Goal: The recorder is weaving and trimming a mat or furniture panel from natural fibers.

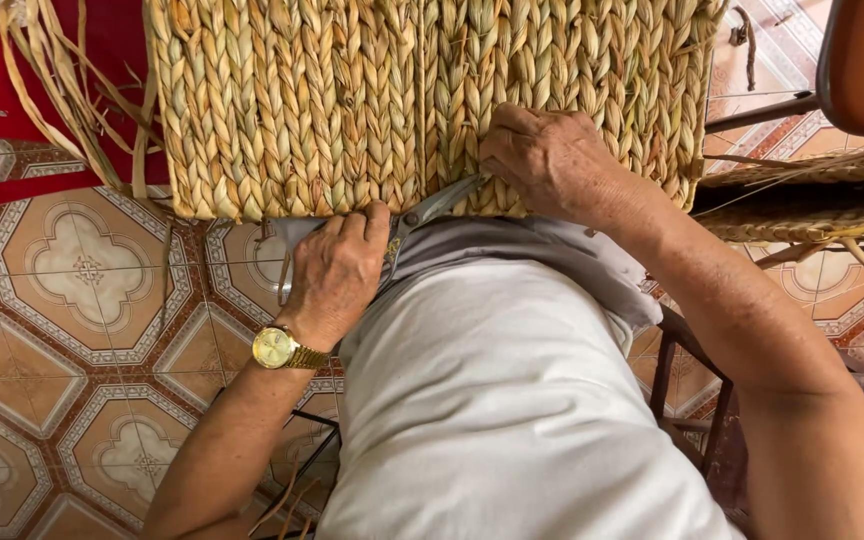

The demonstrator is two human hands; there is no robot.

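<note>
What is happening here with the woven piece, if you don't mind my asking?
A seated person has a braided straw mat across their lap. The left hand, with a gold watch on its wrist, holds scissors whose blades point at the mat's lower edge. The right hand presses on the weave beside the blades. Loose straw strands hang at the mat's left side, above the patterned tile floor.

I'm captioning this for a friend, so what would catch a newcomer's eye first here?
The big braided straw-coloured woven mat fills the top, lying across the person's lap. At its lower edge the left hand, with a gold wristwatch, holds grey metal scissors, while the right hand presses on the weave. Patterned orange floor tiles show at left.
</note>
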